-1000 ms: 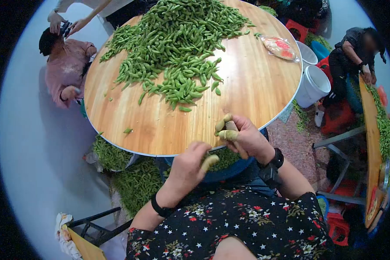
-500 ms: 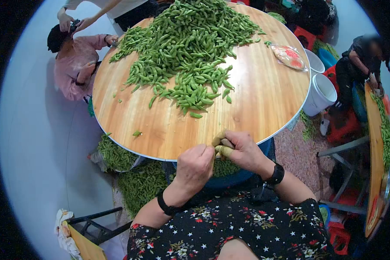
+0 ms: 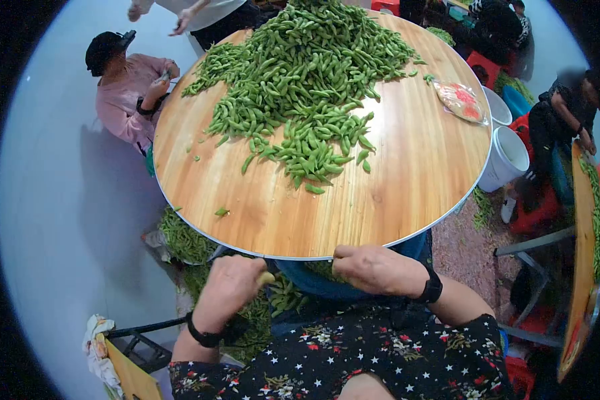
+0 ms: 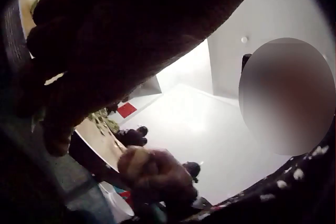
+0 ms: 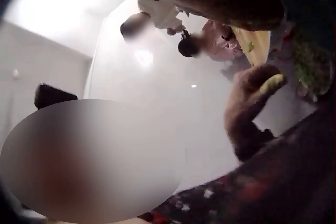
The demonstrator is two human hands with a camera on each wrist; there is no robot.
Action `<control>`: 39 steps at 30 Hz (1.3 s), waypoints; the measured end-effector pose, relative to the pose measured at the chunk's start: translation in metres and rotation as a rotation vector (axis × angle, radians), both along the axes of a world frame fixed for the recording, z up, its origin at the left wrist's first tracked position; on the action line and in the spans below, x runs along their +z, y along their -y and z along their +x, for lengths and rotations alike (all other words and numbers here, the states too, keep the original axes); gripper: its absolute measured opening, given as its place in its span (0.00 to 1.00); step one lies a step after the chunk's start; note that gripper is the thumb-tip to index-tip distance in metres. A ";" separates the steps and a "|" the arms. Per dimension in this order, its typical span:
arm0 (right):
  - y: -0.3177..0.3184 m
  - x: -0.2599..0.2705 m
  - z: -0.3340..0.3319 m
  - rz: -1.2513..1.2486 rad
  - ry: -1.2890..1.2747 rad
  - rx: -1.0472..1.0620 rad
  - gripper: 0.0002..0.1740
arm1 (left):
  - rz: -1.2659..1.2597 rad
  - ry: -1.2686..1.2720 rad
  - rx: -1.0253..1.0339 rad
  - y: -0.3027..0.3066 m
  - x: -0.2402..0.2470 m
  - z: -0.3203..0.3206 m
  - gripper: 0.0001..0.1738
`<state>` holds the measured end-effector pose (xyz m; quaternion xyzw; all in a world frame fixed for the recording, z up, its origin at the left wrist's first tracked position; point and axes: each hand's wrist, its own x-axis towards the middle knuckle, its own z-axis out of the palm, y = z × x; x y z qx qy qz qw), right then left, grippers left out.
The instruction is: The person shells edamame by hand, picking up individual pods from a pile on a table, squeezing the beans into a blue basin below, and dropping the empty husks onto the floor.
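Note:
The left hand point(image 3: 232, 288) hangs in front of the table's near edge, its fingers curled and its thumb pointing out under a yellowish cover point(image 3: 265, 278). Nothing shows in it, also in the right wrist view, where the hand point(image 5: 249, 100) appears from the side. The right hand point(image 3: 380, 270) is at the table's near rim, above a blue tub point(image 3: 310, 279), fingers bent inward; whether it holds anything is hidden. The left wrist view shows this hand point(image 4: 157, 174) with a yellowish finger cover. A large heap of green pods point(image 3: 307, 73) lies on the round table point(image 3: 407, 193).
A plastic-wrapped packet point(image 3: 461, 101) lies at the table's right side, with white buckets point(image 3: 507, 157) beyond. More pods fill bags below left point(image 3: 185, 239). One person in pink point(image 3: 130, 100) is at the left; others are at the back and right.
The hands were together a half second ago and are now apart: the left hand moved left and down, the right hand down. The head view shifted, and the table appears lower and farther right.

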<state>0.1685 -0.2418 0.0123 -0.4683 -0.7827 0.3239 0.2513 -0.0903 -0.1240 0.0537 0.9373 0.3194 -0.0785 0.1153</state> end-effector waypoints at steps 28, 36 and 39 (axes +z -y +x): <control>-0.023 -0.011 0.003 -0.015 -0.590 -0.546 0.17 | 0.454 0.513 0.035 -0.113 -0.007 0.090 0.12; -0.022 -0.005 -0.011 -0.339 -1.031 -0.504 0.16 | -0.341 0.803 -0.197 -0.014 -0.027 0.100 0.32; -0.017 -0.002 -0.010 -0.379 -1.025 -0.484 0.15 | -0.405 0.850 -0.065 -0.004 -0.040 0.094 0.30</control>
